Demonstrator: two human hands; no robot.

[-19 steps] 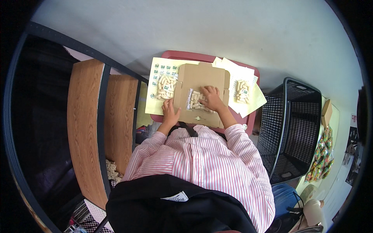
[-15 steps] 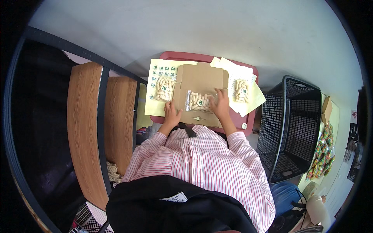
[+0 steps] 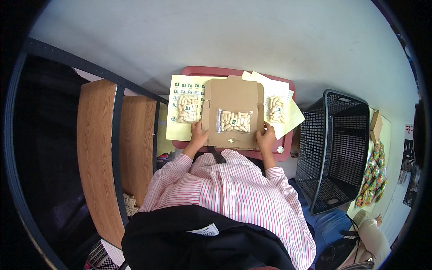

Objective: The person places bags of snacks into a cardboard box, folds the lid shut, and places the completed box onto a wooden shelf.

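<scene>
An open cardboard box (image 3: 234, 94) lies before me with its lid folded back to the far side. Inside its near part rests a clear bag of pale capsules (image 3: 235, 121) with a round green-and-white sticker. My left hand (image 3: 198, 135) grips the box's left side near its front corner. On the opposite side, my right hand (image 3: 266, 137) holds the right edge, thumb toward the inside. A second capsule bag (image 3: 187, 109) lies left of the box on a yellow sticker sheet (image 3: 177, 130); a third capsule bag (image 3: 276, 109) lies to the right on papers.
Everything sits on a red tray or tabletop (image 3: 216, 71) against a pale wall. Yellow and white papers (image 3: 292, 118) spread at the right. A black plastic crate (image 3: 335, 153) stands farther right, wooden shelves (image 3: 96, 153) at the left. Another person's arm (image 3: 375, 238) shows lower right.
My right hand has left the capsule bag inside the box and moved down to the box's right edge. That bag now lies uncovered. My left hand stays at the left side.
</scene>
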